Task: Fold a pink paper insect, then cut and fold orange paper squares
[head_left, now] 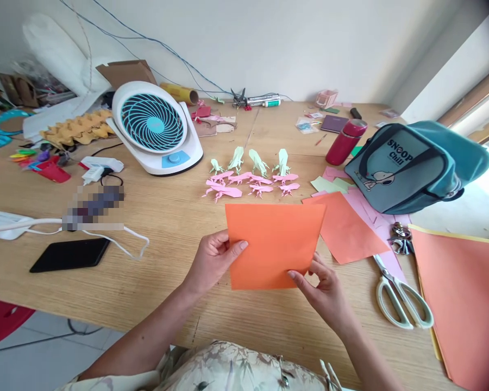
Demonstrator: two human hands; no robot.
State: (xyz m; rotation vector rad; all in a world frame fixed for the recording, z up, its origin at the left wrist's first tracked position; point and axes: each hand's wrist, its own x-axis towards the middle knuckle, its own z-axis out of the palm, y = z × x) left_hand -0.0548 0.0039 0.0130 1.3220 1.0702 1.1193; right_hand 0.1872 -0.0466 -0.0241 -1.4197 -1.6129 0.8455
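Observation:
A flat square of orange paper (275, 241) is held up over the table, tilted toward me. My left hand (215, 258) pinches its left edge, thumb on the front and fingers behind. At the lower right corner, my right hand (320, 285) grips the same sheet between thumb and fingers. Behind the paper stand several folded paper insects, pink ones (224, 191) in front and pale green ones (257, 163) farther back. Another orange sheet (350, 231) lies to the right, partly over pink and green paper pieces.
Scissors (403, 304) and a stack of large orange sheets (464, 304) lie at right. Behind them stand a teal bag (411, 163) and a red flask (346, 142). A white fan (152, 125) stands at back left, with a black phone (71, 254) and cables nearer me.

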